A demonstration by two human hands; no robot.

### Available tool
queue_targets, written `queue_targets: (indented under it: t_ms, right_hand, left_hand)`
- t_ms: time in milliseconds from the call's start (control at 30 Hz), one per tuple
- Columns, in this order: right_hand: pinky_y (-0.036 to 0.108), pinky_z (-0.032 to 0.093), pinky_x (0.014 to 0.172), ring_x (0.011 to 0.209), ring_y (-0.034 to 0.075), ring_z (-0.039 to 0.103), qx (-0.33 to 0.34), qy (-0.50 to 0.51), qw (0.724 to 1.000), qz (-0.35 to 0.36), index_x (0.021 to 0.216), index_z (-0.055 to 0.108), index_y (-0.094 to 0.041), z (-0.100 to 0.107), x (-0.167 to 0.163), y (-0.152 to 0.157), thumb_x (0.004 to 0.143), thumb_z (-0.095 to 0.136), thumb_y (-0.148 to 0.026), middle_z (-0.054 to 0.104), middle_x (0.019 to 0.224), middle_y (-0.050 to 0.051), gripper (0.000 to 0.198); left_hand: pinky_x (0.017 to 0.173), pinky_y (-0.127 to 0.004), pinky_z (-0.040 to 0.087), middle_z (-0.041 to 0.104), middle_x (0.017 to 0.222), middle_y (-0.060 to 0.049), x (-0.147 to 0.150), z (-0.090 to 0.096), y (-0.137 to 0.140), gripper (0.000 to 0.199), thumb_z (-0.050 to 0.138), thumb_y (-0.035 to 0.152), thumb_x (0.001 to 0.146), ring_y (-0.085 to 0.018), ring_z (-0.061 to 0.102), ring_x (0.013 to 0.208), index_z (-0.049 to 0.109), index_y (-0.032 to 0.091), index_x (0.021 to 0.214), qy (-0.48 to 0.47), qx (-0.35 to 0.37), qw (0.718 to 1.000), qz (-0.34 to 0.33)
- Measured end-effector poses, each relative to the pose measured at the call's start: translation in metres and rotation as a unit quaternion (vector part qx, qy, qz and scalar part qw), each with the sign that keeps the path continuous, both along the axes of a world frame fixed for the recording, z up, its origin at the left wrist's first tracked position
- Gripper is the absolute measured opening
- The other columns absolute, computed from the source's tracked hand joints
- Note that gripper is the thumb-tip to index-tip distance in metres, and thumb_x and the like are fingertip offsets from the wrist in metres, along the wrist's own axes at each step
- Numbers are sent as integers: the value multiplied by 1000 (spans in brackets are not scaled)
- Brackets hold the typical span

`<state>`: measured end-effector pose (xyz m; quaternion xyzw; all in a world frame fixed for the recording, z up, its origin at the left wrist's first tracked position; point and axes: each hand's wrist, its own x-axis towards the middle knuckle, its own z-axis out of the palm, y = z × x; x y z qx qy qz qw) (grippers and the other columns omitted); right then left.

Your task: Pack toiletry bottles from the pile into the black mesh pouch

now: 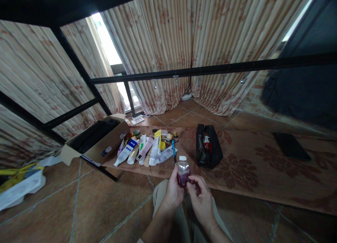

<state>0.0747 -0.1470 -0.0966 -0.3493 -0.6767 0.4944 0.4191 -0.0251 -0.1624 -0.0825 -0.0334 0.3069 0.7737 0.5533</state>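
A small clear bottle (183, 168) with a white cap and dark red liquid stands upright between my hands, above my lap. My left hand (174, 189) is closed around its left side and lower part. At its lower right, the bent fingers of my right hand (201, 197) grip the bottle's edge. Just beyond lies a blue pen-like stick (173, 148), next to a pile of tubes and jars, among them a white and blue tube (125, 153) and a yellow and white tube (155, 148). To the right, a black pouch (216, 151) stands open with a red bottle (207, 143) inside.
An open cardboard box (105, 148) with dark cloth sits at the left end of the patterned cloth-covered bench (244, 165). A dark phone-like slab (291, 145) lies on the right. A black metal bar (163, 74) crosses before the curtains.
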Motion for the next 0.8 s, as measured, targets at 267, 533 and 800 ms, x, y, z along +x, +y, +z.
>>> queue_targets:
  t_ms: [267, 533, 800]
  right_hand:
    - [32, 46, 84, 96, 19, 59, 5, -8, 1000, -4, 102, 60, -23, 2, 0, 0, 91, 54, -34, 60, 105, 5, 17]
    - [32, 47, 83, 96, 19, 59, -4, -7, 1000, 2, 103, 59, -22, 2, 0, 0, 91, 54, -35, 60, 106, 6, 19]
    - [34, 49, 81, 95, 21, 60, -3, -15, 1000, -6, 102, 60, -21, 4, 0, 0, 90, 53, -36, 61, 105, 8, 21]
  left_hand:
    - [78, -29, 46, 69, 74, -3, 1, 3, 1, 36, 71, 49, 75, -19, 64, 76, 70, 13, 81, 10, -2, 1000, 3]
    - [78, -29, 47, 70, 74, -5, 1, 4, -1, 39, 68, 51, 77, -20, 65, 78, 70, 13, 83, -8, -14, 1000, -14]
    - [78, -30, 47, 70, 74, -5, 0, 6, -1, 40, 70, 52, 75, -21, 65, 79, 69, 13, 82, -5, -22, 1000, -12]
